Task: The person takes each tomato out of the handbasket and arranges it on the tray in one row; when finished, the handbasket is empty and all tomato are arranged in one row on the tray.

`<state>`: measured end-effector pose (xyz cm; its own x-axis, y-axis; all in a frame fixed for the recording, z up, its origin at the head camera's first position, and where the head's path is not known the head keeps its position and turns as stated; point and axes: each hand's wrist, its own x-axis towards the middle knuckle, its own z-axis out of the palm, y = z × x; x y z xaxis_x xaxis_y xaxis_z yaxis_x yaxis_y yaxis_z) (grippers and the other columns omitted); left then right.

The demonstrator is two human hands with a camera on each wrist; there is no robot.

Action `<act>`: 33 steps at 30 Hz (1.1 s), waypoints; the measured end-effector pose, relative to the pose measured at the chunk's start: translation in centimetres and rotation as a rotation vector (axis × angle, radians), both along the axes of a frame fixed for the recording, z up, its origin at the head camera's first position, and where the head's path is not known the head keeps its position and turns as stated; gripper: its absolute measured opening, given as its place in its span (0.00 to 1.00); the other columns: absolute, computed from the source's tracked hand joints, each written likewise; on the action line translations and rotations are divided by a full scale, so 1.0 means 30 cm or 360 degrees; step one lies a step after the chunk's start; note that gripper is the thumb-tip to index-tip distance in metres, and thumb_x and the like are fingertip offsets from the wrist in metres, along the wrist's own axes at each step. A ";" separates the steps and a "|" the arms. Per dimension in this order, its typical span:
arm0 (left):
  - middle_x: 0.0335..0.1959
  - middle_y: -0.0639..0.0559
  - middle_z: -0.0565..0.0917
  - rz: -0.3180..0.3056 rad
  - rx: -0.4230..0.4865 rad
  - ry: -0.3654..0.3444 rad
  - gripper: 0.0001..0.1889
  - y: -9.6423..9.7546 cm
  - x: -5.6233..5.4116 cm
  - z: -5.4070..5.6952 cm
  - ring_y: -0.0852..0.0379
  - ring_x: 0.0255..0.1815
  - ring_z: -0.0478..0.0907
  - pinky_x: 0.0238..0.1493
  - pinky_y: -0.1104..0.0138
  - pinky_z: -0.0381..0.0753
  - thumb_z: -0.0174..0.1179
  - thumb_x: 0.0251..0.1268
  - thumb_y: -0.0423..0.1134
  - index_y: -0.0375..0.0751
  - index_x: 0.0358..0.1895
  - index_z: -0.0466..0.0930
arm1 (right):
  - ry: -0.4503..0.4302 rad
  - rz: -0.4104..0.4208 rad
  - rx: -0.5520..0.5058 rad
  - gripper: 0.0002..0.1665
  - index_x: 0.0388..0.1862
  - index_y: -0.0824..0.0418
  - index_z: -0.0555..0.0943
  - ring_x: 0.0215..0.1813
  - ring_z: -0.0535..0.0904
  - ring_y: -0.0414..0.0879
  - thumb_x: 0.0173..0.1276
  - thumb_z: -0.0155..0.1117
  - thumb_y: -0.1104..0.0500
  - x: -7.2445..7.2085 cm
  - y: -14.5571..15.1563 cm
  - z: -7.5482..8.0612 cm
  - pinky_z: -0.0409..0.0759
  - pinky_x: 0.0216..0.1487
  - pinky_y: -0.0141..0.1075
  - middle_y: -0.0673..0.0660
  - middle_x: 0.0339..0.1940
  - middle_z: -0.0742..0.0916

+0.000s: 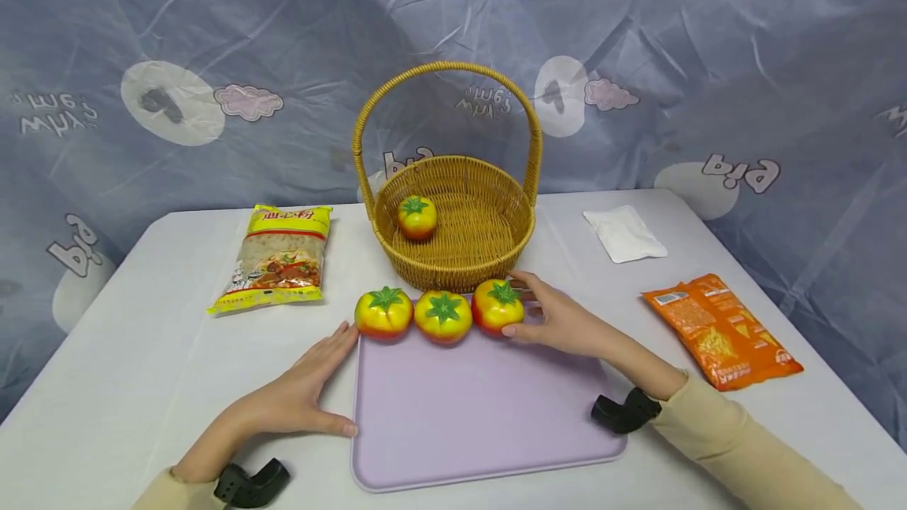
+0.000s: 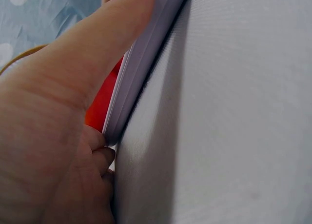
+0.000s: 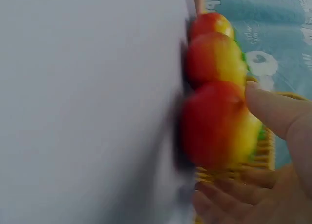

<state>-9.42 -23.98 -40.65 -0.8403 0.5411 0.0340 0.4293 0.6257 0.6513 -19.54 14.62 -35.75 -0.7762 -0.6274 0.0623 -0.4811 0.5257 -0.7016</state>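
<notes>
Three toy tomatoes stand in a row along the far edge of the lilac tray (image 1: 482,415): a left tomato (image 1: 383,315), a middle tomato (image 1: 442,318) and a right tomato (image 1: 492,307). My left hand (image 1: 305,388) rests along the tray's left edge, thumb and fingers spread, fingertips beside the left tomato. At the right tomato's outer side is my right hand (image 1: 560,317), thumb in front and fingers behind. In the right wrist view its thumb lies near the closest tomato (image 3: 214,126), the fingers loosely extended. Another tomato (image 1: 417,219) sits inside the wicker basket (image 1: 460,262).
The tall-handled basket stands just behind the tray. A yellow food packet (image 1: 279,258) lies to the left. On the right are a small white packet (image 1: 623,234) and an orange snack bag (image 1: 723,333). A patterned cloth (image 1: 298,22) hangs behind the white table (image 1: 177,352).
</notes>
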 end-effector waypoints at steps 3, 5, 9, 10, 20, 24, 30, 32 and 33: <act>0.74 0.42 0.43 0.0012 -0.0004 0.0008 0.63 -0.003 0.004 0.002 0.43 0.73 0.37 0.66 0.73 0.31 0.70 0.40 0.63 0.36 0.74 0.41 | 0.0083 0.0015 0.0051 0.41 0.68 0.68 0.59 0.60 0.70 0.60 0.63 0.66 0.53 -0.010 0.019 0.087 0.71 0.55 0.54 0.67 0.64 0.70; 0.74 0.42 0.43 0.0022 -0.0015 0.0026 0.63 -0.008 0.004 0.004 0.43 0.73 0.37 0.66 0.73 0.31 0.70 0.40 0.63 0.36 0.74 0.41 | 0.0151 0.0017 0.0067 0.38 0.68 0.68 0.61 0.60 0.69 0.61 0.65 0.64 0.55 -0.030 0.022 0.166 0.69 0.56 0.56 0.67 0.64 0.70; 0.74 0.41 0.44 0.0027 -0.0013 0.0056 0.63 -0.019 0.002 0.003 0.43 0.73 0.38 0.66 0.73 0.31 0.70 0.40 0.63 0.35 0.74 0.42 | 0.0213 0.0005 0.0008 0.36 0.69 0.68 0.59 0.62 0.67 0.61 0.68 0.61 0.58 -0.099 -0.011 0.325 0.66 0.60 0.53 0.66 0.66 0.68; 0.74 0.41 0.44 0.0028 -0.0014 0.0053 0.63 -0.020 0.002 0.002 0.43 0.73 0.38 0.66 0.73 0.31 0.70 0.40 0.63 0.36 0.74 0.42 | 0.0219 0.0001 -0.0021 0.36 0.69 0.67 0.58 0.63 0.67 0.60 0.68 0.61 0.58 -0.122 -0.027 0.358 0.66 0.60 0.52 0.66 0.66 0.68; 0.74 0.41 0.44 0.0025 -0.0008 0.0045 0.63 -0.016 -0.003 0.003 0.43 0.73 0.38 0.66 0.73 0.31 0.70 0.40 0.63 0.35 0.74 0.42 | -0.0030 -0.0065 -0.0209 0.35 0.72 0.58 0.58 0.66 0.63 0.53 0.70 0.57 0.52 -0.335 -0.205 0.468 0.65 0.62 0.47 0.59 0.67 0.67; 0.74 0.39 0.44 0.0001 0.0014 0.0059 0.62 -0.014 -0.003 0.003 0.41 0.73 0.38 0.67 0.69 0.32 0.70 0.42 0.62 0.35 0.74 0.42 | -0.0200 -0.0200 -0.0348 0.33 0.71 0.58 0.59 0.66 0.64 0.51 0.71 0.55 0.52 -0.402 -0.256 0.438 0.66 0.61 0.44 0.58 0.67 0.67; 0.74 0.39 0.45 -0.0023 0.0046 0.0093 0.61 -0.007 -0.001 -0.008 0.40 0.72 0.39 0.66 0.74 0.31 0.70 0.43 0.62 0.36 0.74 0.42 | -0.0712 -0.0392 -0.1017 0.30 0.70 0.63 0.60 0.65 0.65 0.54 0.72 0.53 0.58 -0.490 -0.322 0.363 0.64 0.63 0.44 0.59 0.67 0.67; 0.74 0.39 0.45 -0.0029 0.0044 0.0113 0.61 -0.004 -0.002 -0.013 0.40 0.72 0.39 0.66 0.73 0.32 0.70 0.42 0.61 0.37 0.74 0.42 | -0.0839 -0.0449 -0.1163 0.29 0.70 0.64 0.61 0.66 0.64 0.55 0.72 0.53 0.59 -0.516 -0.340 0.337 0.63 0.64 0.45 0.59 0.67 0.66; 0.74 0.39 0.45 -0.0028 0.0046 0.0115 0.61 -0.003 -0.002 -0.014 0.40 0.72 0.39 0.67 0.71 0.32 0.70 0.42 0.61 0.37 0.74 0.42 | -0.0887 -0.0484 -0.1203 0.29 0.70 0.63 0.61 0.65 0.65 0.54 0.72 0.53 0.59 -0.527 -0.347 0.324 0.63 0.64 0.45 0.58 0.67 0.67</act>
